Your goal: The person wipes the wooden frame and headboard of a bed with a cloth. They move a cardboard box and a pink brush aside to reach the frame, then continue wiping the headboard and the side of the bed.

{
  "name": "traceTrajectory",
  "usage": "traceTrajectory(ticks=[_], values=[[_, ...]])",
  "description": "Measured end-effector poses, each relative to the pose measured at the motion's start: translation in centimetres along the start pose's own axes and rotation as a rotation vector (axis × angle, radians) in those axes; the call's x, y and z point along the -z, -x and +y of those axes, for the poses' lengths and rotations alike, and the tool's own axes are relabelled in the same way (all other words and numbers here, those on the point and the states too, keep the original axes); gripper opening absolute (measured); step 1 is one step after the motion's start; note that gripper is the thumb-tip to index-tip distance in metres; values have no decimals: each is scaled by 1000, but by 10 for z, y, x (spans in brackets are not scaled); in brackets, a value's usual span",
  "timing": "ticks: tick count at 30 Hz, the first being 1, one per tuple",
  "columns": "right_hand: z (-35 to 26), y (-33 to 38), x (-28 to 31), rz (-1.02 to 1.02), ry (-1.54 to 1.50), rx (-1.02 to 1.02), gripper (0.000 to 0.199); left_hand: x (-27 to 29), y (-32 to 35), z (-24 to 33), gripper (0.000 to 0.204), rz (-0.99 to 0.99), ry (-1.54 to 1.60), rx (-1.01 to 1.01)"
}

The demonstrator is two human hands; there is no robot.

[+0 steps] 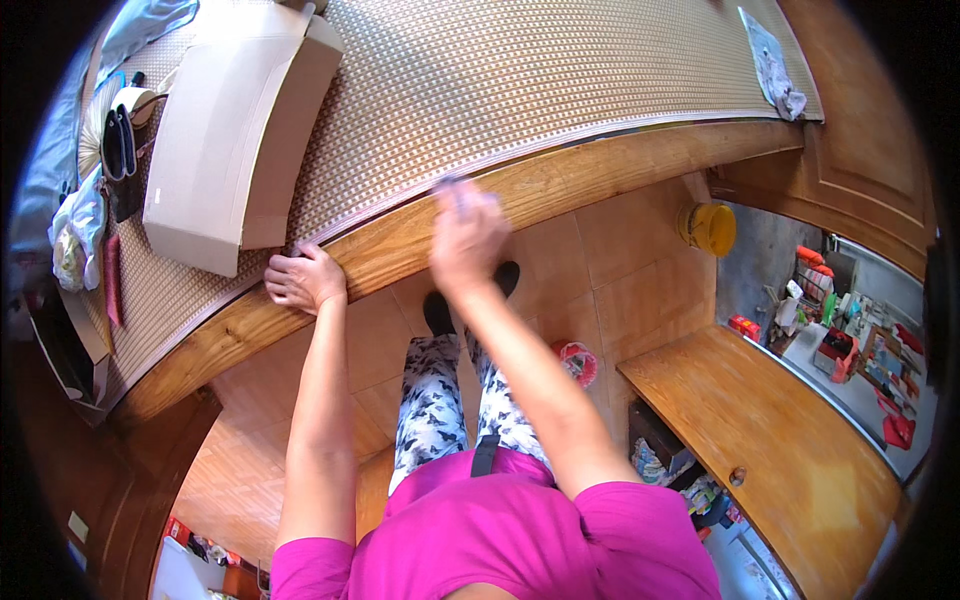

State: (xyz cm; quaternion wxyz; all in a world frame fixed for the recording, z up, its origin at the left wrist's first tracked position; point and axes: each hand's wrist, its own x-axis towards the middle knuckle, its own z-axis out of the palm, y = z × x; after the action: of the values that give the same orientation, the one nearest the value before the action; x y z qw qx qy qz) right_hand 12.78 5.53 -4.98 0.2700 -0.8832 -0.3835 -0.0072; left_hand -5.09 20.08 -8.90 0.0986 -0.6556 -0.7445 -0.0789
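Observation:
My left hand (303, 279) rests with curled fingers on the wooden edge of the bed frame (600, 165), touching the border of the woven mat (520, 70). A cardboard box (232, 130) lies on the mat just beyond it. My right hand (466, 232) is raised above the frame's edge and blurred; a small dark thing shows at its fingertips, too blurred to name. My legs in patterned trousers stand on the tiled floor below.
At the mat's left end lie bags, cloths and a dark pouch (120, 150). A folded cloth (775, 70) lies at the far right. A yellow bucket (710, 228) stands on the floor, a wooden cabinet (770, 440) at my right, a pink object (578, 362) beside my leg.

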Motion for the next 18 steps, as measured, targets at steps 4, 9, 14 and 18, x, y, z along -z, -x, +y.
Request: traceTrajectory(ticks=[4,9,14,18], values=[[-73,44,-16,-153,-8,293,40,1,3,8,44,-29,17,3],[-10,11,7,-160,-91,468,31,-2,-5,-2,46,-16,14,1],[138,-43,80,-11,155,167,33,1,2,-1,49,-30,7,7],[184,-55,76,277,350,-217,36,4,2,12,42,-14,6,1]])
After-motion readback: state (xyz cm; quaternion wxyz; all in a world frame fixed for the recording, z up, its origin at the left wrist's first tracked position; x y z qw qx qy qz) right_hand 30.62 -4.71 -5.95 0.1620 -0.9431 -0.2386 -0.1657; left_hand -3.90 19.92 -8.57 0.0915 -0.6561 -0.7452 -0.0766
